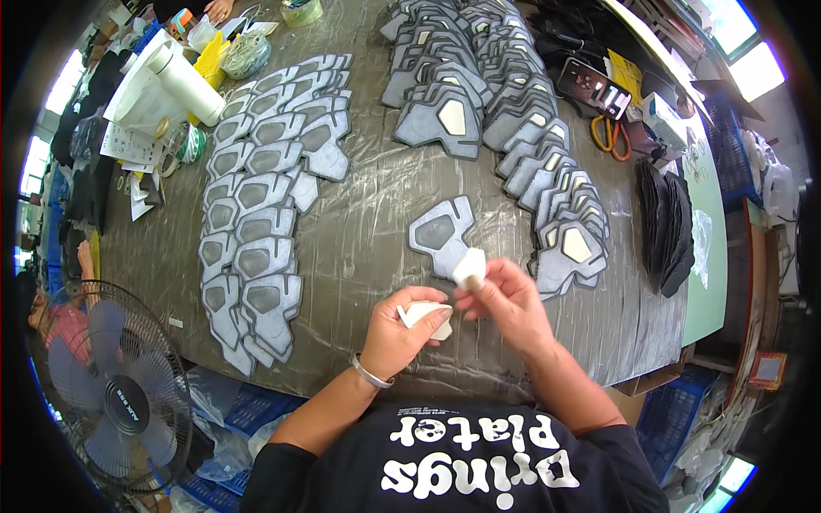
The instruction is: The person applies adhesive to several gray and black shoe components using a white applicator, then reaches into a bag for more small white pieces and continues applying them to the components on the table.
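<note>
My left hand [398, 325] is closed round a small stack of cream-white pads [425, 316] with cut corners. Just right of it, my right hand [505, 308] pinches a single cream-white pad [469, 268] between thumb and fingers. That pad is held over the lower end of a grey shaped piece [451, 248] lying flat on the table, which has a dark-edged outline and a bare darker recess. To the right runs a long overlapping row of similar grey pieces [560, 263], with a white pad showing in the recess of the nearest one.
Overlapping grey pieces without pads [269, 256] cover the left of the table [376, 214]. More pieces with pads [436, 120] lie at the far middle. Orange-handled scissors [609, 137], a phone [593, 87] and black stacked sheets [665, 227] sit right. A fan [120, 398] stands lower left.
</note>
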